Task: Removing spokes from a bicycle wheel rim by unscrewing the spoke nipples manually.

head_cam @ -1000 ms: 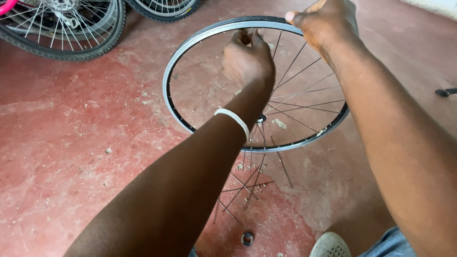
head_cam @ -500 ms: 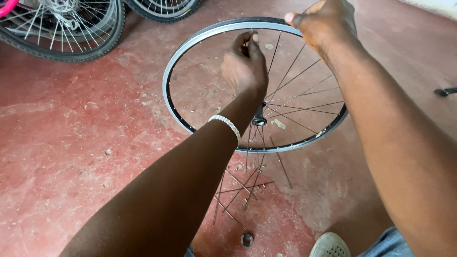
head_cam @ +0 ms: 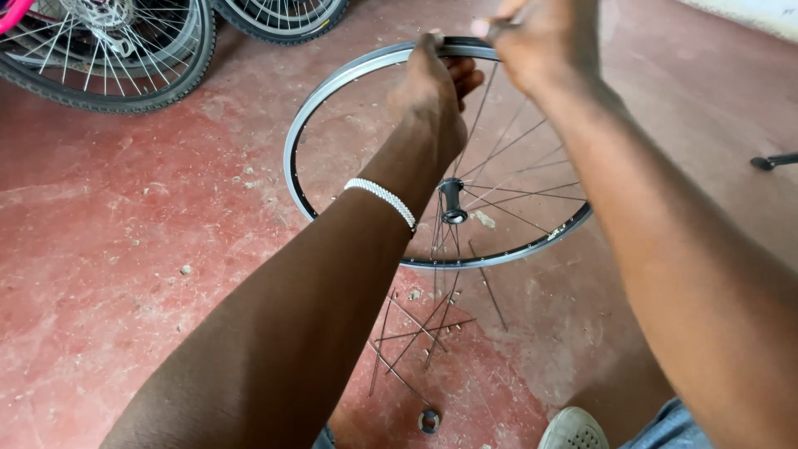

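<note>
Seen from the head camera, a bare rim [head_cam: 332,91] with a partial set of spokes [head_cam: 507,150] is held up on edge above a red floor [head_cam: 125,249], its far arc raised between two hands. The left hand [head_cam: 432,91], a white beaded bracelet [head_cam: 381,198] on its wrist, reaches through the wheel from below and has its fingers curled against the inside of the rim at the top; whether they are clamped on the rim itself or on a spoke end there cannot be told. The right hand [head_cam: 544,37] sits just beside it on the same upper arc, fingers drawn together in a pinch on something small at the rim (too small and too blurred to name). The black hub [head_cam: 453,199] hangs at the wheel's centre, spokes fanning from it mostly to the right half of the rim. Below the wheel, loose spokes [head_cam: 416,333] lie crossed on the floor, with a small metal ring [head_cam: 429,421] near them. A pale shoe [head_cam: 573,431] shows at the bottom edge. Two tyred wheels [head_cam: 108,50] lie at top left, well apart from the hands.
</note>
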